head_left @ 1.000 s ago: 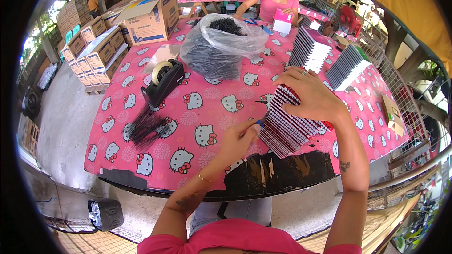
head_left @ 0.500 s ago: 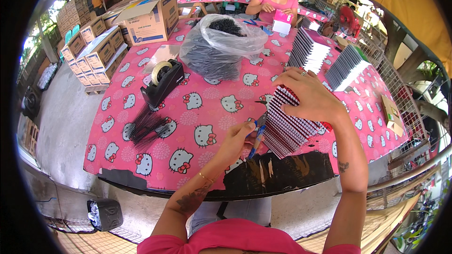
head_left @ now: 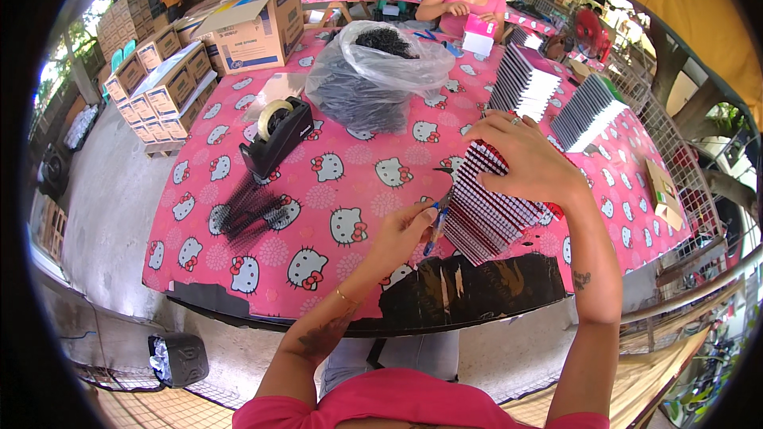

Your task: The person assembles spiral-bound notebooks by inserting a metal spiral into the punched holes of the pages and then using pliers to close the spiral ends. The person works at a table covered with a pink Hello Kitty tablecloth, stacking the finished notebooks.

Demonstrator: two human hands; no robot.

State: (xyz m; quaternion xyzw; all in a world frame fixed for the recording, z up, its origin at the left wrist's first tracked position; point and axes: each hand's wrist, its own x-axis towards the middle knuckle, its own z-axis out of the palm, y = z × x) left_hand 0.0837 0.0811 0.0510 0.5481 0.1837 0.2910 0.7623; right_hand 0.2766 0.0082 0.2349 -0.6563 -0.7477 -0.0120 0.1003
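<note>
In my left hand (head_left: 409,230) is a pair of blue-handled pliers (head_left: 443,208), its dark jaws spread beside the bound edges of a stack of spiral-bound notebooks (head_left: 483,226) with red covers. My right hand (head_left: 528,159) lies over the far part of that stack and grips it, thumb on the spine side and fingers curled over the far end. The palm hides part of the notebooks. Left of my hands, loose black spiral coils (head_left: 250,214) lie beside a black tape dispenser (head_left: 278,139). A clear plastic bag (head_left: 358,99) beyond holds many black coils.
Two more notebook stacks (head_left: 520,87) (head_left: 588,115) stand at the right. An open carton (head_left: 254,40) sits at the far left of the pink patterned table (head_left: 358,183). Across it, a person (head_left: 469,8) handles a pink-and-white item. A folded cardboard piece (head_left: 664,195) lies near the right edge.
The pliers have shifted slightly, with my left fingers now closer around the handles. My right hand stays on the notebook stack.
</note>
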